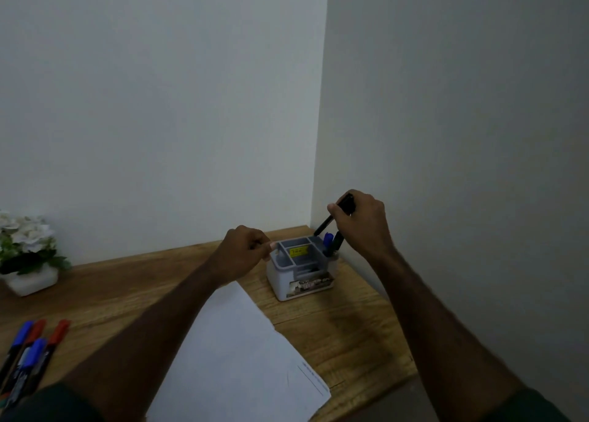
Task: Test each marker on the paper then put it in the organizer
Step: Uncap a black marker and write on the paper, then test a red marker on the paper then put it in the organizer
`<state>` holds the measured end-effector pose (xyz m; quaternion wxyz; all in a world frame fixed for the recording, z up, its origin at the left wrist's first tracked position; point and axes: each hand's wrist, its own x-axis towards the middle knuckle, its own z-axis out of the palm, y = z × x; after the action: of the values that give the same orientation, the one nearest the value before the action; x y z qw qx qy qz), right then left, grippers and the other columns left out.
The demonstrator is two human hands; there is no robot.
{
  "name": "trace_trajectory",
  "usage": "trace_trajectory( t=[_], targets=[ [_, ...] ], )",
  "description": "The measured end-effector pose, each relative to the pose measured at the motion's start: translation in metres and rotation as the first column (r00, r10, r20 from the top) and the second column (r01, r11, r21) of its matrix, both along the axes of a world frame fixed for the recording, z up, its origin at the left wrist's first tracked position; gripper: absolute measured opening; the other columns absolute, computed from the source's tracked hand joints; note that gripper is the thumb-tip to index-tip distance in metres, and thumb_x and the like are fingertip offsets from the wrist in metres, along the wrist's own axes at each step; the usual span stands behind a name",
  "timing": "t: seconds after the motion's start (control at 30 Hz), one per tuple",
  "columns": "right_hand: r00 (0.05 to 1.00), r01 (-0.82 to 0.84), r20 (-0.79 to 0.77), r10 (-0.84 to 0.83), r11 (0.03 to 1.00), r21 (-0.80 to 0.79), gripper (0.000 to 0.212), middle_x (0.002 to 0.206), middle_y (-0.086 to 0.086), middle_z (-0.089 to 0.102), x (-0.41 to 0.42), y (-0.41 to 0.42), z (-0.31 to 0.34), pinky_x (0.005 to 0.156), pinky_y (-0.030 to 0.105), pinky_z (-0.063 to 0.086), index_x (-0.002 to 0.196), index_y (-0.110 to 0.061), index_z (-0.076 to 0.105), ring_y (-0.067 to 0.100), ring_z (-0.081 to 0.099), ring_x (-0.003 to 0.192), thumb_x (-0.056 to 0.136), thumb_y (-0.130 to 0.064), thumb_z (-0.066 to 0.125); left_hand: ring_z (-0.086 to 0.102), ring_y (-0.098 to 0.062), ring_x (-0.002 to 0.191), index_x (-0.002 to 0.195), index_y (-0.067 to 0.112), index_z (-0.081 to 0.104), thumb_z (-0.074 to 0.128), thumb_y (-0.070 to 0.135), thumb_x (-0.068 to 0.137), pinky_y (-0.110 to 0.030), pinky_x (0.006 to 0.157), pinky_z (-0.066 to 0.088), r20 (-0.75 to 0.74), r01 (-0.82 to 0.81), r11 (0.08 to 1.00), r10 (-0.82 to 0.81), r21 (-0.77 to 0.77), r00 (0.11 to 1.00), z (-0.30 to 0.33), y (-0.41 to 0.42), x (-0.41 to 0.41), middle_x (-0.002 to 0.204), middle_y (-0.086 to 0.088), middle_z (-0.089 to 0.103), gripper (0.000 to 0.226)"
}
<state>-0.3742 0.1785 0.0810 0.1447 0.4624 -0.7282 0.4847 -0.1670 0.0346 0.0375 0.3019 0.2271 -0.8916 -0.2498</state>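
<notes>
Now the wooden desk (334, 335) fills the lower part of the view, set into a corner of pale walls, and the organizer serves as the landmark. Nearest the viewer from the organizer lies a white sheet of paper (242, 358), angled across the desk, with a thin printed line along its right edge too blurred to read. The organizer (288, 278) itself is a small white box with a grey divided top, standing near the back corner of the desk. Far to its left sits a white pot of white flowers (25, 252). Left and well toward the viewer from the organizer lie loose markers (32, 348) with blue and red caps, close together. In the organizer's right rear compartment stand a blue-capped marker (328, 240) and a dark one beside it.

Above that compartment the right hand (363, 221) hovers, its fingers curled round a black marker (331, 219) that tilts down and left, tip over the organizer's back rim. The left hand (245, 252) is at the organizer's left edge, fingers curled; whether it touches the rim or pinches anything I cannot tell.

A yellow sticker (299, 251) sits inside a middle compartment, and a picture label (310, 286) runs across the front; neither is legible.
</notes>
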Motion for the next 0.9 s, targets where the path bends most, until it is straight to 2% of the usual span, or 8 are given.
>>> trace_trajectory(
  t=[0.13,0.23,0.33,0.4,0.57,0.67,0.77,0.9],
  targets=[
    [0.999,0.013,-0.046,-0.004,0.98,0.201,0.024,0.086,0.0,0.07,-0.006,-0.006,-0.005,0.08,0.04,0.057,0.09,-0.017,0.067,0.018,0.066,0.082,0.09,-0.041,0.067,0.068,-0.021,0.071,0.076,0.021,0.073,0.063,0.03,0.092,-0.049,0.075,0.056,0.012,0.006,1.0,-0.006,0.006,1.0,0.001,0.004,-0.002,0.072,0.005,0.072,0.02],
    [0.983,0.078,-0.184,-0.007,0.921,0.381,0.027,0.099,0.001,0.067,-0.005,-0.015,-0.011,0.092,0.043,0.043,0.093,-0.023,0.065,0.024,0.06,0.103,0.09,-0.05,0.063,0.068,-0.023,0.072,0.079,0.02,0.074,0.063,0.031,0.092,-0.049,0.074,0.055,0.02,0.015,1.0,-0.015,0.0,1.0,0.002,0.005,-0.002,0.073,0.004,0.073,0.02],
    [0.965,0.115,-0.261,0.013,0.875,0.471,0.028,0.114,0.003,0.059,-0.003,-0.023,-0.016,0.097,0.049,0.035,0.098,-0.025,0.062,0.027,0.049,0.118,0.091,-0.052,0.059,0.068,-0.022,0.071,0.081,0.018,0.074,0.063,0.031,0.092,-0.048,0.074,0.056,0.021,0.015,1.0,-0.015,0.001,1.0,0.003,0.005,-0.001,0.072,0.006,0.072,0.02],
    [0.967,0.095,-0.255,0.027,0.886,0.455,0.024,0.115,0.002,0.058,-0.001,-0.025,-0.018,0.097,0.05,0.033,0.097,-0.026,0.06,0.026,0.049,0.119,0.092,-0.05,0.058,0.068,-0.018,0.07,0.081,0.018,0.075,0.064,0.032,0.091,-0.048,0.074,0.056,0.021,0.013,1.0,-0.013,0.005,1.0,0.003,0.004,-0.001,0.072,0.007,0.072,0.02],
    [0.978,0.072,-0.204,-0.036,0.982,0.175,0.021,0.106,-0.002,0.059,-0.003,-0.024,-0.014,0.088,0.044,0.032,0.096,-0.024,0.057,0.021,0.053,0.107,0.097,-0.045,0.055,0.068,-0.02,0.07,0.079,0.015,0.075,0.064,0.031,0.091,-0.047,0.075,0.056,0.021,0.005,1.0,-0.005,-0.005,1.0,0.004,0.001,0.001,0.072,0.004,0.072,0.023],
    [0.975,0.111,-0.208,-0.081,0.984,0.139,0.022,0.108,-0.001,0.059,-0.007,-0.022,-0.008,0.088,0.044,0.032,0.099,-0.022,0.057,0.02,0.054,0.106,0.098,-0.043,0.054,0.068,-0.019,0.07,0.08,0.015,0.075,0.064,0.03,0.091,-0.048,0.075,0.056,0.01,0.005,1.0,-0.005,0.008,1.0,0.003,0.0,0.001,0.072,0.005,0.072,0.022],
    [0.972,0.14,-0.225,-0.072,0.942,0.303,0.025,0.113,0.002,0.058,-0.009,-0.021,-0.009,0.093,0.049,0.034,0.104,-0.022,0.058,0.024,0.052,0.111,0.097,-0.045,0.053,0.068,-0.018,0.07,0.078,0.017,0.074,0.065,0.03,0.091,-0.048,0.075,0.056,0.006,0.003,1.0,-0.003,0.014,1.0,0.002,0.001,0.0,0.072,0.006,0.072,0.02],
    [0.972,0.135,-0.234,0.004,0.805,0.578,0.041,0.131,0.008,0.053,-0.007,-0.022,-0.023,0.103,0.06,0.028,0.12,-0.025,0.059,0.031,0.042,0.129,0.099,-0.055,0.042,0.069,-0.018,0.07,0.08,0.016,0.075,0.065,0.029,0.091,-0.047,0.074,0.057,0.001,0.016,1.0,-0.016,0.023,1.0,0.002,0.004,-0.002,0.072,0.006,0.073,0.02]
  ],
)
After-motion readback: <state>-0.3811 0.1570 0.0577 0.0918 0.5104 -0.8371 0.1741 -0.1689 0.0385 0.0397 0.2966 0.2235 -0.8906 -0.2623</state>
